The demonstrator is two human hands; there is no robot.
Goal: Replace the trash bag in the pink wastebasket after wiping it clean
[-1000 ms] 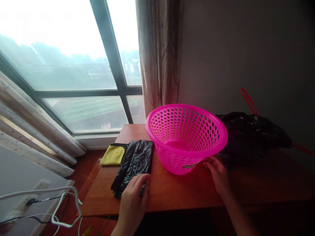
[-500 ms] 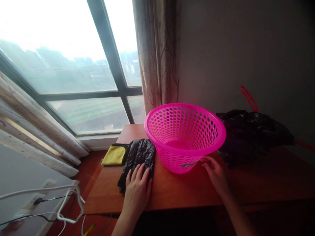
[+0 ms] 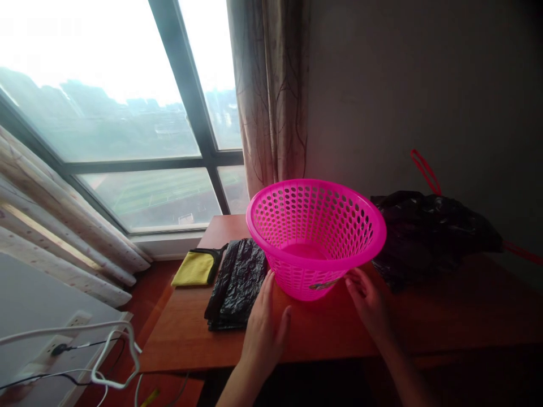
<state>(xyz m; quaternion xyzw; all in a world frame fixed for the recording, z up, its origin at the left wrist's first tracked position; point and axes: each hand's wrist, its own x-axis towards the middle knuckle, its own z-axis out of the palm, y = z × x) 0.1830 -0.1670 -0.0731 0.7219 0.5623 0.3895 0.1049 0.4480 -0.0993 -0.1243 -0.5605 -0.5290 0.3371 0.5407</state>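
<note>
Head view: basket (image 3: 311, 262) sits at 1 o'clock from the left hand (image 3: 263, 328), loosely spread, and 10 o'clock from the curled right hand (image 3: 368, 298); can't tell if that's gripping.

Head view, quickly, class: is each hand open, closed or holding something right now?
Left hand: open, beside the pink perforated basket.
Right hand: partly curled at the basket's side; whether it grips cannot be told.

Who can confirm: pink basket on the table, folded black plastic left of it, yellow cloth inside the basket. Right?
Yellow cloth isn't inside the pink basket: the head view shows it on the table, left of the folded black plastic. Rest holds.
</note>
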